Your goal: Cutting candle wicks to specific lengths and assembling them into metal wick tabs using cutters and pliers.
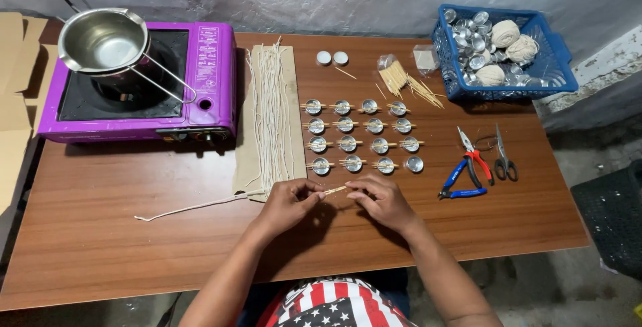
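My left hand (289,201) and my right hand (381,200) meet over the front middle of the wooden table (120,233). Together they pinch a pair of short wooden sticks (336,190) with a bit of white wick between them. Just beyond my fingers stands a grid of several small metal cups (361,136), most with sticks laid across their rims and a wick held upright. The cup at the front right corner (414,164) carries no sticks. To the left of the cups, several cut white wicks (270,114) lie on a brown cardboard strip.
A purple portable stove (200,93) with a steel pot (101,39) stands back left. A blue basket (555,66) of metal cups and twine balls stands back right. Loose sticks (404,79), two white discs (332,57), pliers (468,166), scissors (503,160), a long wick (194,206).
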